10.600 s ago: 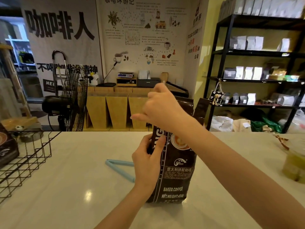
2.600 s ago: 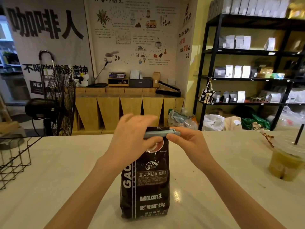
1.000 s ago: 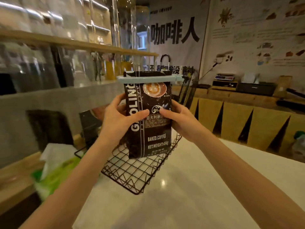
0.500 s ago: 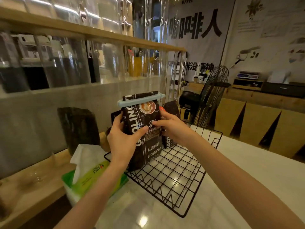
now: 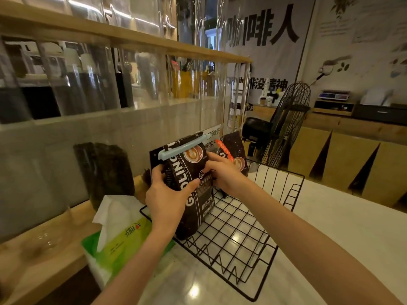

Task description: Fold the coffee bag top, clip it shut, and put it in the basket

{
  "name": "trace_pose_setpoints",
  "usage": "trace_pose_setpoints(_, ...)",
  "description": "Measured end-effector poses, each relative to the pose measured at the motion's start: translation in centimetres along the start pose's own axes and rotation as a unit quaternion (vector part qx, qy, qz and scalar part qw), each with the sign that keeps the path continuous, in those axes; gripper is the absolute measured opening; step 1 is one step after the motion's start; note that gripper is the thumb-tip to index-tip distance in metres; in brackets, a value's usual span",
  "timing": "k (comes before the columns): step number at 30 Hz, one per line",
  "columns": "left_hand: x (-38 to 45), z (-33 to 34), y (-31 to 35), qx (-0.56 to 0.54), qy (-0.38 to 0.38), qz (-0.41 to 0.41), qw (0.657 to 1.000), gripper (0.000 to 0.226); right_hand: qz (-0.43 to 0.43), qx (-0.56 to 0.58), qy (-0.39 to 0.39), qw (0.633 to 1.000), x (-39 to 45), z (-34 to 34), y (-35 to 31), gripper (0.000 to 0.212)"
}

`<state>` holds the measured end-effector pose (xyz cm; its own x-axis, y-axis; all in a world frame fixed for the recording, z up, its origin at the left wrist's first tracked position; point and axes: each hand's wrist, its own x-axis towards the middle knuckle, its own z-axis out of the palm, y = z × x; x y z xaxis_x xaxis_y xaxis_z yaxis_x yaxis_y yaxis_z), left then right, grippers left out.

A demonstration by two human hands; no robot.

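Observation:
The black coffee bag stands tilted inside the black wire basket at its left end, its bottom on the basket floor. Its folded top is held by a pale blue clip. My left hand grips the bag's left side, thumb across the front. On the bag's right edge, my right hand holds it. A second coffee bag with an orange clip stands behind, at the back of the basket.
A green and white tissue pack lies just left of the basket. A clear acrylic screen and wooden ledge run along the left. A black standing fan is behind the basket. White marble counter extends right.
Both hands have lowered the clipped bag from above the basket down into its left end. Earlier the clip was pressed onto the folded top.

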<state>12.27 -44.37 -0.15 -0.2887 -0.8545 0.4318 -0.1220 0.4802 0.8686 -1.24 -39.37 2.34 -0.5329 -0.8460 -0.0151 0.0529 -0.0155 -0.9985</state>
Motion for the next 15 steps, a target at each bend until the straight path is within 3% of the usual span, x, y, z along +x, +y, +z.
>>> trace_pose_setpoints(6,0.4,-0.1,-0.6,0.004,-0.035,-0.009,0.999,0.077,0.012,-0.019,-0.006,1.000,-0.4,0.2,0.1,0.034)
trace_pose_setpoints(12,0.2,-0.4,-0.8,-0.010,-0.080,-0.027,0.996,0.078,0.012,-0.089,-0.004,0.996,-0.8,0.0,0.2,0.030)
trace_pose_setpoints(15,-0.3,-0.9,-0.7,-0.039,-0.062,-0.027,0.997,0.084,0.000,-0.107,0.008,0.994,-1.1,-0.2,0.4,0.035)
